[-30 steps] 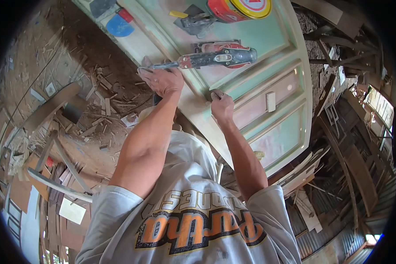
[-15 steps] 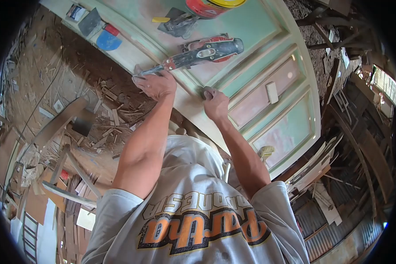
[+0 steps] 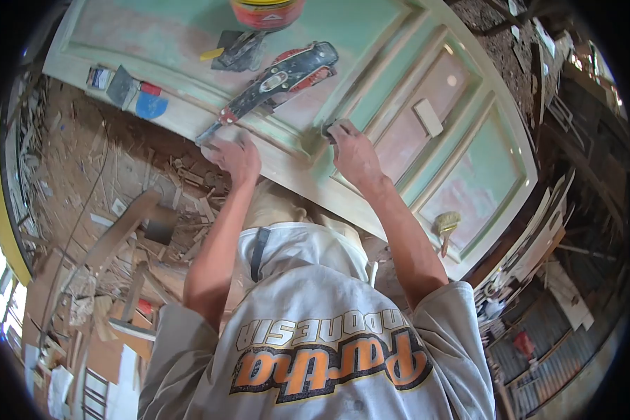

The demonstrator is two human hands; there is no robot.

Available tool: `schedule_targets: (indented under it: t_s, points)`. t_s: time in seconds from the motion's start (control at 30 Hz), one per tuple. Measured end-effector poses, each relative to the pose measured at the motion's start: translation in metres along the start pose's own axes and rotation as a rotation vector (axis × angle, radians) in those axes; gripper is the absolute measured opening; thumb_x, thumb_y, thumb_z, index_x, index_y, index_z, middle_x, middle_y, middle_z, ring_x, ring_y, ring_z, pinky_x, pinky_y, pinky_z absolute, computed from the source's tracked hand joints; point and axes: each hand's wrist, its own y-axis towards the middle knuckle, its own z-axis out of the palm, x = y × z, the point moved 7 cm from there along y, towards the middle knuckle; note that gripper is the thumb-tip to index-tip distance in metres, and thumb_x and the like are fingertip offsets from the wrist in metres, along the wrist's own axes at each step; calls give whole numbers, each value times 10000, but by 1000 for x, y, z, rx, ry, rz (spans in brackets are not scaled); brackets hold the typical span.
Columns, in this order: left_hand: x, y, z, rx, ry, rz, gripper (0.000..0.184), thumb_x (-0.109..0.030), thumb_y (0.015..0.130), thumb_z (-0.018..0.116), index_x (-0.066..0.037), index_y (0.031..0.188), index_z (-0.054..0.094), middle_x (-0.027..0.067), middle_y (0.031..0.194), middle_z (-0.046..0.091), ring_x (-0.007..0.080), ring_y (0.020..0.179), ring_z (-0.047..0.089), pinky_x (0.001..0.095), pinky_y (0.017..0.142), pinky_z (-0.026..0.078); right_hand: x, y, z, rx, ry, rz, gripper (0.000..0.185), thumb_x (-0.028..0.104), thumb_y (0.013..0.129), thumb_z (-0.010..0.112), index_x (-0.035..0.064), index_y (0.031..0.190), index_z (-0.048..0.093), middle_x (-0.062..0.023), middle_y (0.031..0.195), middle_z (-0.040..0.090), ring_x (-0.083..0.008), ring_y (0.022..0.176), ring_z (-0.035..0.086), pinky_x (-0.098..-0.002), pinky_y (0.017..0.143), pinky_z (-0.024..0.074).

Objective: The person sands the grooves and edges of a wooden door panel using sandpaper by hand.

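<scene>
A pale green panelled door (image 3: 287, 162) with raised mouldings lies flat in front of me. My right hand (image 3: 357, 152) is closed on a small dark piece of sandpaper (image 3: 334, 130), pressed to the moulding beside a recessed panel. My left hand (image 3: 235, 155) rests on the door's near edge, its fingers apart and partly over the rim. Just beyond those fingers lies a dusty black and red power tool (image 3: 276, 80), its narrow end close to them.
On the door lie a red and yellow tub (image 3: 267, 12), dark scrapers (image 3: 239, 50), a blue spreader (image 3: 150, 105), a pale block (image 3: 428, 117) and a paintbrush (image 3: 446, 225). Wood scraps (image 3: 189, 185) litter the ground at left. Boards (image 3: 532, 224) lean beyond the door's right end.
My right hand has slid the sandpaper farther from me along the moulding. The left hand stays at the door's edge near the tool. The whole view has turned and shifted.
</scene>
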Motion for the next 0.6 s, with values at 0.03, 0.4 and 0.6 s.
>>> schedule_targets:
  t_s: [0.03, 0.4, 0.6]
  points:
    - [-4, -18, -6, -6, -64, 161, 823, -329, 1020, 694, 89, 1621, 320, 379, 1599, 399, 527, 1466, 444, 557, 1218, 400, 2, -5, 6, 51, -23, -4, 212, -39, 889, 670, 22, 1079, 742, -176, 1176, 704, -451, 989, 725, -518, 894, 602]
    - [-107, -89, 19, 313, 354, 1311, 190, -113, 952, 681, -58, 1133, 689, 143, 993, 771, 358, 986, 756, 519, 950, 516, 12, -48, -15, -70, 279, 4, 520, 50, 885, 744, 85, 1397, 667, -229, 1477, 635, -426, 1215, 697, -498, 1064, 581]
    - [-97, -70, 39, 506, 579, 1580, 235, -122, 944, 662, -87, 1143, 781, 113, 1040, 783, 315, 1053, 756, 523, 1039, 489, -171, -129, -77, -721, -167, 393, 577, 198, 968, 778, 95, 1507, 598, -246, 1629, 514, -445, 1463, 537, -521, 1223, 453]
